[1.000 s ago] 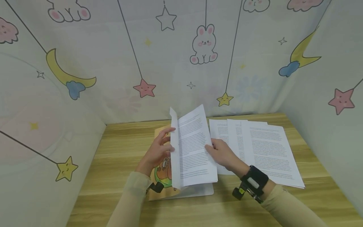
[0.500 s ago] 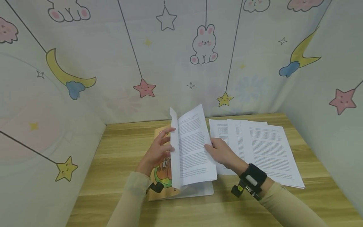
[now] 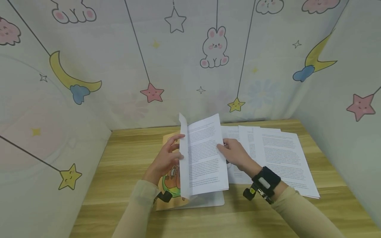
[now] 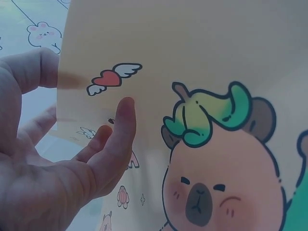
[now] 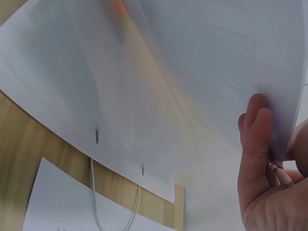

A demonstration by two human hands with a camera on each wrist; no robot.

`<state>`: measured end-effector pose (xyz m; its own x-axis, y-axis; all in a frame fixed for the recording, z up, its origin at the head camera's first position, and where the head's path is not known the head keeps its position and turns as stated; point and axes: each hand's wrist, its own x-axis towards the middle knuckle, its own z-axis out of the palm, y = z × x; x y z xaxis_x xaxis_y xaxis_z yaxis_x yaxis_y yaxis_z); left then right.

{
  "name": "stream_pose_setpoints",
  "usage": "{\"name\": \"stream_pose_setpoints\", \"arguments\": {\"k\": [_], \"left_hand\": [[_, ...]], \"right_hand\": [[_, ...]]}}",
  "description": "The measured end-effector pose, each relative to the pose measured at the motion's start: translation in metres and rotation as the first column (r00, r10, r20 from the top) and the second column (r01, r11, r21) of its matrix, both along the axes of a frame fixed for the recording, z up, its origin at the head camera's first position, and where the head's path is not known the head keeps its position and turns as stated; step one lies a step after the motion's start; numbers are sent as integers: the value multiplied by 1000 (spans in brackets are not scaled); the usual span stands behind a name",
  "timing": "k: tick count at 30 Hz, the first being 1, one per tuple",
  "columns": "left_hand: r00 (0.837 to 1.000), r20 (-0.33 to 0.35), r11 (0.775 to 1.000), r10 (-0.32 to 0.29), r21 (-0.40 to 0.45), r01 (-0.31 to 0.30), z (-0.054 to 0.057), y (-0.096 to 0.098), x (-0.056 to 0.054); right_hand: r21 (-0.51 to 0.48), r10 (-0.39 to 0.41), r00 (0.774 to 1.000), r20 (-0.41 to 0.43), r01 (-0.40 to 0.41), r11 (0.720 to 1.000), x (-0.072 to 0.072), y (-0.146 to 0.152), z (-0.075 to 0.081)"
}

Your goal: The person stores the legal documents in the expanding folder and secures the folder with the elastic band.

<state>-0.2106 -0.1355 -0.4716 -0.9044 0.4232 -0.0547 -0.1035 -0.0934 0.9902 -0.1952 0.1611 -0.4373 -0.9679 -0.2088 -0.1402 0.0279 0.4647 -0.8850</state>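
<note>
A cartoon-printed orange paper bag or folder [image 4: 216, 57] lies on the table, a capybara on its front. My left hand [image 3: 166, 158] grips the raised edge of its cover, with fingers on both sides; the white inner strip [image 3: 184, 165] shows in the head view. Printed sheets [image 3: 205, 155] stand tilted beside that strip, over the pale lower panel [image 3: 211, 200]. My right hand [image 3: 235, 153] pinches their right edge, thumb in front and fingers behind. In the right wrist view, a white cord [image 5: 93, 192] hangs from the panel's edge near two small metal pins. The sheets' far edge is hidden.
Several overlapping printed sheets [image 3: 285, 158] lie on the right of the wooden table [image 3: 119, 158]. Cartoon-patterned white curtains [image 3: 184, 72] stand close behind and at both sides. A camera and strap [image 3: 266, 181] sit on the right wrist.
The right hand has shifted slightly right and up. The sheets' upper corner has swung right and down, leaving them more upright. The left hand and the cover have hardly moved.
</note>
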Motion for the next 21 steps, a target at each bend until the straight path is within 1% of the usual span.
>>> {"name": "stream_pose_setpoints", "arguments": {"k": [7, 14, 21], "left_hand": [[1000, 5, 1000, -14, 3, 14, 1, 0, 0], [1000, 3, 1000, -22, 10, 22, 2, 2, 0], [1000, 2, 1000, -18, 8, 18, 2, 3, 1]], "right_hand": [[31, 18, 999, -33, -17, 999, -4, 8, 0], [30, 49, 998, -35, -48, 998, -2, 9, 7], [56, 60, 997, -41, -57, 997, -3, 7, 7]]}}
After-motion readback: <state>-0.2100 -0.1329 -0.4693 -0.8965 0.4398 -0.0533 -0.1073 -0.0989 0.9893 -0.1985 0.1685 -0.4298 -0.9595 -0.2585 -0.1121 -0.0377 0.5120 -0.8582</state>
